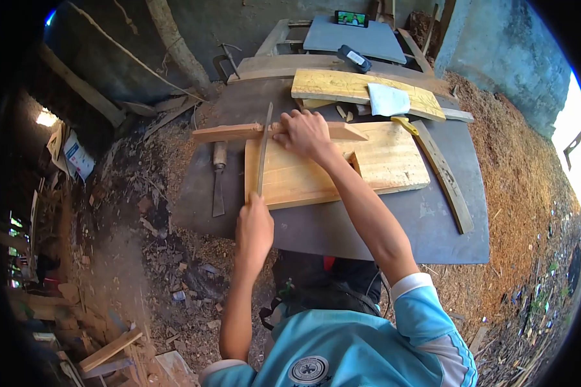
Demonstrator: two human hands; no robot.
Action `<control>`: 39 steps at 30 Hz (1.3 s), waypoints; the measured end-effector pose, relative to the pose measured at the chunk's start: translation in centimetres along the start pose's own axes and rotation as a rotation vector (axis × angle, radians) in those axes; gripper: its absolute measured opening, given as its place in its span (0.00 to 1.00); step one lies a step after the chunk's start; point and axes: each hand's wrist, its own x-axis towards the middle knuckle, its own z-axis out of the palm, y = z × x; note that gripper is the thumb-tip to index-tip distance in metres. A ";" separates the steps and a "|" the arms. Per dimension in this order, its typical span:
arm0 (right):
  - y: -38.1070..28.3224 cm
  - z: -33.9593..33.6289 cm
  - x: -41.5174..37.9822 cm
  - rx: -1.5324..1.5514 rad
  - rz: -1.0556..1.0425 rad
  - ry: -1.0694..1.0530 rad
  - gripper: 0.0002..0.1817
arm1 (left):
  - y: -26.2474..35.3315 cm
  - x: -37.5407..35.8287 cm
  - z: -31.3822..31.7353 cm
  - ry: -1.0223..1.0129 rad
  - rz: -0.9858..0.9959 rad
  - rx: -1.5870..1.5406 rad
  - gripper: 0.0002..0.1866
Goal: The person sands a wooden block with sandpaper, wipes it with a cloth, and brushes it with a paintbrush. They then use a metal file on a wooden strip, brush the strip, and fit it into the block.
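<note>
My left hand (254, 226) is closed around the near end of a long thin steel blade (263, 155), a saw or a file, seen nearly edge-on. The blade lies across a narrow wooden strip (229, 133), pointing away from me. Just right of the blade, my right hand (305, 134) grips the strip from above and presses it down, its fingers curled over the far edge. Beneath the strip is a thick pale board (381, 158) with a rectangular hole (353, 161), partly hidden by my right forearm. A wide chisel (219, 184) rests left of the board.
The dark tabletop (342, 235) also carries a yellowish plank (342, 87), a white cloth (388, 100), a yellow-handled tool (405, 125) and a worn wooden slat (445, 177). A dark object (354, 58) and a phone (352, 19) are farther back. Wood shavings (516, 213) cover the ground.
</note>
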 end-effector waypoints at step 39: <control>1.1 -0.2 -0.6 -0.039 -0.172 0.056 0.20 | -1.8 -8.5 -2.0 -0.081 -0.015 -0.113 0.15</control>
